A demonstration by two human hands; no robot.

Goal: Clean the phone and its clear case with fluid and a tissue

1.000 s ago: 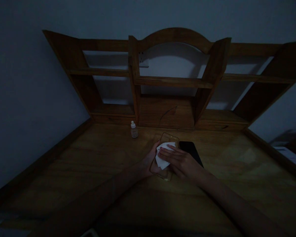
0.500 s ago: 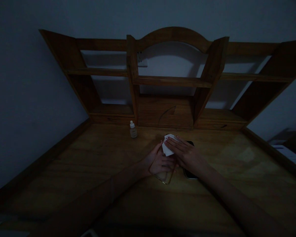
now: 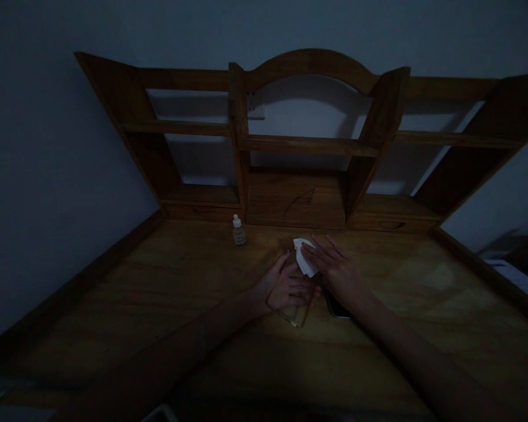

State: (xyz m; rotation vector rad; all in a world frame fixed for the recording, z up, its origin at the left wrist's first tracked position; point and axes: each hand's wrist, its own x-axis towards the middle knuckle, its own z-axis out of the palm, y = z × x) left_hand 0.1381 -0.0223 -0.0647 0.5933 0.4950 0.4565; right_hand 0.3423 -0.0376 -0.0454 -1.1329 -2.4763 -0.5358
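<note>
A clear phone case with a thin gold-looking rim [image 3: 296, 323] lies over my left hand [image 3: 282, 288], whose fingers show through it. The thumb stands up along its left edge. My right hand [image 3: 338, 271] holds a folded white tissue [image 3: 307, 264] under its fingers, at the upper part of the case. Its other fingers are spread. Partly hidden beneath my right hand, a dark phone [image 3: 338, 308] rests on the wooden desk [image 3: 193, 275]. The room is dim, so fine detail on the case is hard to make out.
A small dropper bottle with a white top [image 3: 239, 232] stands left of my hands, near the wooden shelf unit [image 3: 297, 202] along the back. Raised edges border the desk on both sides. A pale object [image 3: 161, 414] shows at the bottom edge.
My right hand has shifted slightly right with the tissue, and its fingers have spread more. The tissue has moved away from the left thumb. My left hand and the case stay nearly in place.
</note>
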